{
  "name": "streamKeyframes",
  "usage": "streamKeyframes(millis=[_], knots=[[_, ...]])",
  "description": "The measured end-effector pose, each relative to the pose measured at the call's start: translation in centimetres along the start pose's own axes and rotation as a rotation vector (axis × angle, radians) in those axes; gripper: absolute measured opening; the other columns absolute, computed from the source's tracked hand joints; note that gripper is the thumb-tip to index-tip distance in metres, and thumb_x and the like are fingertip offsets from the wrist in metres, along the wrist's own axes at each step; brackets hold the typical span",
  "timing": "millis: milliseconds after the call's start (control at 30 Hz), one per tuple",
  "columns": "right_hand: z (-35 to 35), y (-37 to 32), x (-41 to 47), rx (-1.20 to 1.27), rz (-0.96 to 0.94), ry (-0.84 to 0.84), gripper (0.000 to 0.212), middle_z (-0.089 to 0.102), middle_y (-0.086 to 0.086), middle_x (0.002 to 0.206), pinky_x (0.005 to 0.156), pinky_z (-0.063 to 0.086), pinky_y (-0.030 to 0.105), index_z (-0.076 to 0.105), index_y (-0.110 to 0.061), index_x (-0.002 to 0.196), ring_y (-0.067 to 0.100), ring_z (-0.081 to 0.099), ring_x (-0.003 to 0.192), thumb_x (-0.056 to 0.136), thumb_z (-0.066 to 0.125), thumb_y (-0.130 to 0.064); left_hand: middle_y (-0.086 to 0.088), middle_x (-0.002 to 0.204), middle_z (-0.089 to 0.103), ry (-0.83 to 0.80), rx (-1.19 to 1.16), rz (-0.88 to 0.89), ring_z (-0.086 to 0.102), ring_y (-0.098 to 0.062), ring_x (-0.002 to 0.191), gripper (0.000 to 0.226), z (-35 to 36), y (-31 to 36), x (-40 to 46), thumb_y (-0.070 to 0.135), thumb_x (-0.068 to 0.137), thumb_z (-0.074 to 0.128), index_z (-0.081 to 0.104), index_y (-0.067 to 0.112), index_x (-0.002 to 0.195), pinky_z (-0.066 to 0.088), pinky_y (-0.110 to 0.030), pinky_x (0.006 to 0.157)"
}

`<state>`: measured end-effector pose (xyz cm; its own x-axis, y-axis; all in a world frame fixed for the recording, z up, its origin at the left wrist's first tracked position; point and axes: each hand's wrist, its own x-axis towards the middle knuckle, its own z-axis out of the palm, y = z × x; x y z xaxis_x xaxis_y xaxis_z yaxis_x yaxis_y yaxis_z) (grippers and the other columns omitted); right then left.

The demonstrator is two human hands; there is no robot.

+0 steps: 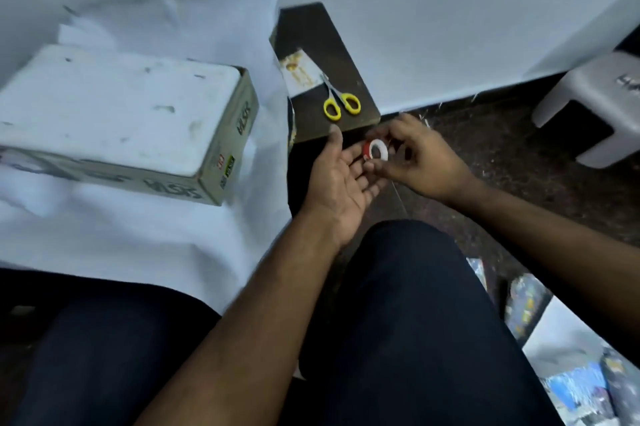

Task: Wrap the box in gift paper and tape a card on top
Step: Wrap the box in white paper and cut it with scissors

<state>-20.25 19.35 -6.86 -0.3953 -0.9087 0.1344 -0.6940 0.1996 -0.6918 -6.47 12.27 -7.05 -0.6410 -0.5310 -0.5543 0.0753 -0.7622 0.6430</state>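
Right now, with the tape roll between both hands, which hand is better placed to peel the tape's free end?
The right hand. Its fingers curl round the tape roll in a pinching grip, while the left hand lies open, palm up, only supporting the roll from beside and below.

Left hand [337, 179] palm up, fingers straight and relaxed; right hand [414, 157] just beside it, fingers curled and pinching (fingertips meeting the left's), both forearms bare.

white wall [450, 9], dark speckled floor [502, 155], grey plastic stool [595, 103]
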Motion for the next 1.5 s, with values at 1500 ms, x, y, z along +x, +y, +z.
streamKeyframes(millis=[1500], knots=[[3.3,-6.9,9.3,-0.547,0.351,0.106,0.028,0.062,0.010,0.116,0.077,0.047,0.037,0.062,-0.016,0.121,0.033,0.063,0.106,0.094,0.066,-0.023,-0.012,0.146,0.057,0.087,0.206,0.265,0.057,-0.021,0.131,0.065,-3.2,9.6,-4.0,0.061,0.102,0.036,0.056,0.012,0.141,0.045,-0.041,0.112]])
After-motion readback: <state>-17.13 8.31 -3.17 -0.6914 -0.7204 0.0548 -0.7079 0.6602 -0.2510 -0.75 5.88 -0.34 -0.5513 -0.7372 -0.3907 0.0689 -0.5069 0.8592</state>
